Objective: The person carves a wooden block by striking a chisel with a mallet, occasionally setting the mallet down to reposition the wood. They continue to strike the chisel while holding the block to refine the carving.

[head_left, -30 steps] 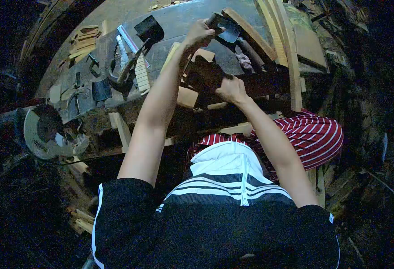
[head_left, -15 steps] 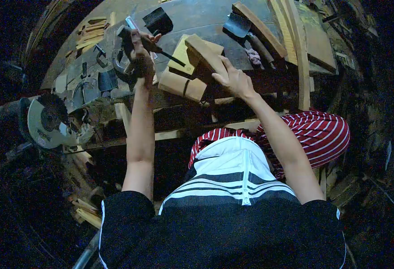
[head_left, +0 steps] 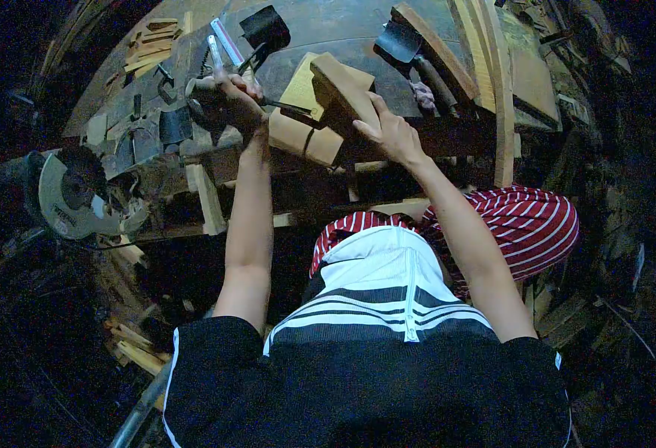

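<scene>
My left hand [head_left: 242,104] is wrapped round the handle [head_left: 201,90] of a long tool. Its thin dark shaft [head_left: 287,107] points right, and the tip reaches the yellowish face of a wood block [head_left: 298,88]. In my right hand [head_left: 391,131] is the lower end of a thick, slanting wood piece [head_left: 343,86], thumb on one side and fingers on the other. This piece lies across the yellowish block. Just below the shaft sits another wood block [head_left: 291,137] with a dark band across it.
Behind lie a ruler-like strip [head_left: 227,42] and a dark blade [head_left: 265,28]. A broad-bladed tool [head_left: 397,42] and long boards [head_left: 501,97] are to the right. Clamps [head_left: 165,84] and wood sticks [head_left: 151,46] lie left, above a circular saw [head_left: 74,196].
My left hand has turned and moved down slightly, and the tool's shaft lies flatter than before. My right hand and its wood piece have barely moved.
</scene>
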The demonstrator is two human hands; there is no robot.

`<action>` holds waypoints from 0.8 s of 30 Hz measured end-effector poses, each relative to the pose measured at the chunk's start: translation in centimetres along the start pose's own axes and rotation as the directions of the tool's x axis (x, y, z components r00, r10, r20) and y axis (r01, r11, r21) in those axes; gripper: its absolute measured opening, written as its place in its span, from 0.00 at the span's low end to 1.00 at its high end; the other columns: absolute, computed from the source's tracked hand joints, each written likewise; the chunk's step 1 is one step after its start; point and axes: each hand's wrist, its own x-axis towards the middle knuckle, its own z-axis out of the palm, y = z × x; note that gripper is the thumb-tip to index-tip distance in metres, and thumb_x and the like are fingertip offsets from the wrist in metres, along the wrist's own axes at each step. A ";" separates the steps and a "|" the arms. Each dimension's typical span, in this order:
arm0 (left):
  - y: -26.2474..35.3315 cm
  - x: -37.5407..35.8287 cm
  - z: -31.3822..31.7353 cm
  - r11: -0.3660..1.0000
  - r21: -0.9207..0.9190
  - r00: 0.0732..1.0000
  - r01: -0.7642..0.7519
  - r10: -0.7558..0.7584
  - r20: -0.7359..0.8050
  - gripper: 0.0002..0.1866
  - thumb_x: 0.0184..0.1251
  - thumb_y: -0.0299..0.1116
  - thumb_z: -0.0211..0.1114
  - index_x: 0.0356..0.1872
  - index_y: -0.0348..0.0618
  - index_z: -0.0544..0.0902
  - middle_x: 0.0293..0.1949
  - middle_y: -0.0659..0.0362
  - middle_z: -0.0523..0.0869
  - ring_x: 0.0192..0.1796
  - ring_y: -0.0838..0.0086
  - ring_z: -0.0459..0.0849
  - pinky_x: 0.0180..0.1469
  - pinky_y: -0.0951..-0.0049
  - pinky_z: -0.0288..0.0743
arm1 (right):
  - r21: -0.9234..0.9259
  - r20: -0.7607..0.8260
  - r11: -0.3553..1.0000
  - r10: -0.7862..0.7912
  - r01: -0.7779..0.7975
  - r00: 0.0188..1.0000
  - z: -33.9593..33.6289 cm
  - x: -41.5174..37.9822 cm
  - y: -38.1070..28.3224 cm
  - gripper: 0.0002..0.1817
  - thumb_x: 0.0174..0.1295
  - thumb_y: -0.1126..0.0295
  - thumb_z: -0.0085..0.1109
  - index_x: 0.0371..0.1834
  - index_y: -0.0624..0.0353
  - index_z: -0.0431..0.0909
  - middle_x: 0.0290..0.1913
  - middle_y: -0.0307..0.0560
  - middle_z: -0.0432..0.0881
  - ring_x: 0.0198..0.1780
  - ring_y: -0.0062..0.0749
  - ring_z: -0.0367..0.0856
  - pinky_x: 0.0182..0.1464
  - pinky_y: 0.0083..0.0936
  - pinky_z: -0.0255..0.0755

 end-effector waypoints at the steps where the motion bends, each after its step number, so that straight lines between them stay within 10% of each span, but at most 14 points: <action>1: -1.7 0.6 -0.6 0.996 -0.084 0.999 0.023 -0.026 -0.035 0.22 0.69 0.49 0.54 0.18 0.50 0.63 0.12 0.65 0.63 0.10 0.78 0.62 0.13 0.75 0.58 | 0.001 0.002 1.000 -0.004 0.004 1.000 0.0 0.2 0.0 0.37 0.59 0.38 0.48 0.66 0.44 0.52 0.34 0.68 0.81 0.37 0.63 0.81 0.36 0.54 0.77; 18: -5.0 -2.0 -1.1 0.936 -0.352 0.998 -0.029 0.046 0.040 0.09 0.65 0.34 0.58 0.40 0.47 0.68 0.21 0.64 0.68 0.17 0.81 0.66 0.20 0.80 0.63 | 0.010 0.042 0.998 0.064 -0.065 0.997 0.0 0.2 -0.1 0.39 0.55 0.37 0.53 0.65 0.46 0.57 0.39 0.69 0.80 0.44 0.62 0.80 0.43 0.52 0.76; 23: -4.7 -3.2 0.0 0.960 0.151 0.972 -0.235 0.235 0.015 0.14 0.62 0.29 0.62 0.45 0.43 0.68 0.25 0.63 0.71 0.25 0.80 0.68 0.29 0.81 0.65 | 0.431 -0.005 0.902 -0.026 0.026 1.000 -5.0 1.6 -2.7 0.39 0.53 0.44 0.59 0.61 0.62 0.66 0.52 0.65 0.77 0.56 0.55 0.75 0.56 0.40 0.68; 24: -4.4 -3.4 0.3 0.902 0.312 0.952 -0.299 0.305 0.032 0.15 0.61 0.28 0.62 0.46 0.42 0.68 0.26 0.63 0.72 0.26 0.79 0.69 0.31 0.81 0.65 | 0.562 -0.177 0.781 -0.208 0.272 0.962 -5.2 2.8 -3.4 0.36 0.56 0.47 0.60 0.62 0.61 0.65 0.48 0.50 0.77 0.47 0.30 0.75 0.49 0.26 0.68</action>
